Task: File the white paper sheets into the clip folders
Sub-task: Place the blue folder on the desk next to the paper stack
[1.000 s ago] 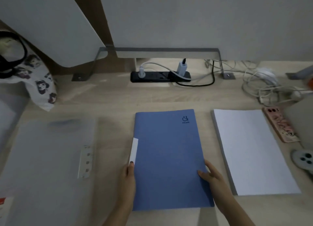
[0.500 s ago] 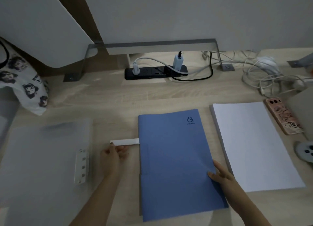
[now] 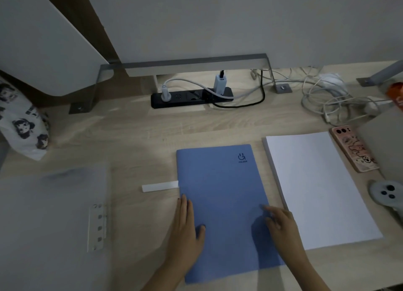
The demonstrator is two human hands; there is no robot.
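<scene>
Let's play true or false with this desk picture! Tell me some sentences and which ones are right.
1. The blue folder lies closed. True.
2. The stack of white paper is left of the blue folder. False: it lies to its right.
3. The left hand and the right hand both touch the blue folder. True.
4. The white clip strip lies on the paper. False: it sticks out from the folder's left edge.

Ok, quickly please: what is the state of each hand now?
Left hand: open, lying flat on the folder near its left edge.
Right hand: open, resting on the folder near its right edge, holding nothing.
</scene>
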